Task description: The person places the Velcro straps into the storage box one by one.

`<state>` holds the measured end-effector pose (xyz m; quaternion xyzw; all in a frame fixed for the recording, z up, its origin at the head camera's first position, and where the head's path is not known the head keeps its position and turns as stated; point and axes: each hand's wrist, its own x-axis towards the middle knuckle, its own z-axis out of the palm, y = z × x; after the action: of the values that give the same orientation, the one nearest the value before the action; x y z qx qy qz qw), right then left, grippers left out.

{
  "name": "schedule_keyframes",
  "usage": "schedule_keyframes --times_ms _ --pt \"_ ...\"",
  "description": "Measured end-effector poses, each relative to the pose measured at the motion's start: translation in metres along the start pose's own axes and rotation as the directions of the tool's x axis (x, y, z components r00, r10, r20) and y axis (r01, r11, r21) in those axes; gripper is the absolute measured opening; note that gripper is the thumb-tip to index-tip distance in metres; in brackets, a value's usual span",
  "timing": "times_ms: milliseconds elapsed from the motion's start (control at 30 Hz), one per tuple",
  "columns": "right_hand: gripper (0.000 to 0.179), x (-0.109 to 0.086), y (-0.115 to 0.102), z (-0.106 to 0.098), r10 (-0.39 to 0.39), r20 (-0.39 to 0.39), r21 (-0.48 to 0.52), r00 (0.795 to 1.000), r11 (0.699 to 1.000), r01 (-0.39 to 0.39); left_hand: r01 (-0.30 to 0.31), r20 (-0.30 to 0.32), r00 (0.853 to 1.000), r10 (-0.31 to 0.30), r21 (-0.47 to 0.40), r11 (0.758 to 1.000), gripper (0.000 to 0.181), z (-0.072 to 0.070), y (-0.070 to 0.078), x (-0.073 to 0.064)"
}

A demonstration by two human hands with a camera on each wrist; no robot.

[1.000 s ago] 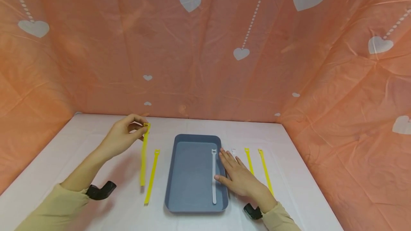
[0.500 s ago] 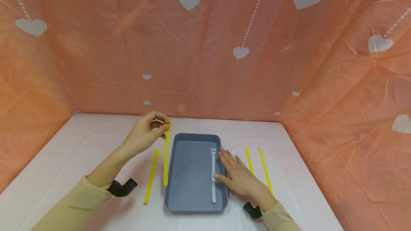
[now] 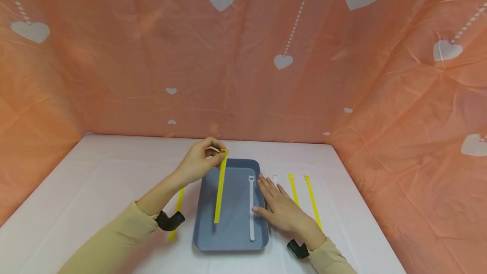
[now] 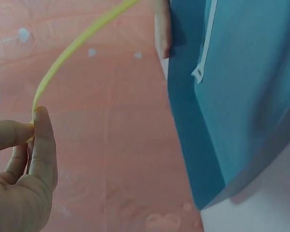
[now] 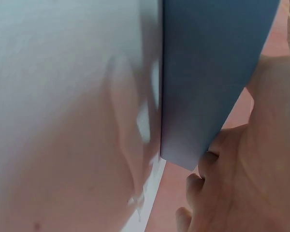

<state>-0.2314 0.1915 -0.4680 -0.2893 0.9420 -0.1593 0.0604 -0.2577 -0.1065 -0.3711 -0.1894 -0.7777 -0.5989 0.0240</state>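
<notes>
At left, a yellow cable tie lies on the tabletop, partly hidden. Of the two hands, the left hand pinches the held tie, also yellow, over the left part of the grey-blue tray. Laying it neatly seems best done tail first — then lowering the head away from the body so the bow flattens. Its slotted head is up, in the pinch; its long axis drops steeply, the tail leaning slightly left. Whether the tail touches the tray, I can't tell. Inside, a white tie lies lengthwise near the right wall, head at the far end — a good line to match. The right hand rests straight-fingered there, gripping nothing; light steadying should suffice. Beyond lie a mostly hidden second white tie and two more yellow ties, heads far.
</notes>
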Motion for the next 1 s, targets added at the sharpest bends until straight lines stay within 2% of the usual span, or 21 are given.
schedule_keyframes --times_ms 400,667,1000 --pt "0.089 0.0 -0.003 -0.001 -0.004 -0.002 -0.006 1.0 1.0 0.004 0.073 0.072 0.995 -0.07 -0.045 0.996 0.017 0.03 -0.02 0.016" --pt "0.089 0.001 -0.002 -0.002 -0.006 -0.003 -0.001 1.0 1.0 0.006 0.148 0.101 0.984 -0.149 0.021 0.989 0.018 0.049 -0.037 0.026" --pt "0.088 0.001 -0.001 -0.001 -0.019 -0.019 -0.015 1.0 1.0 0.019 0.18 0.128 0.972 -0.198 0.137 0.974 0.017 0.06 -0.05 0.035"
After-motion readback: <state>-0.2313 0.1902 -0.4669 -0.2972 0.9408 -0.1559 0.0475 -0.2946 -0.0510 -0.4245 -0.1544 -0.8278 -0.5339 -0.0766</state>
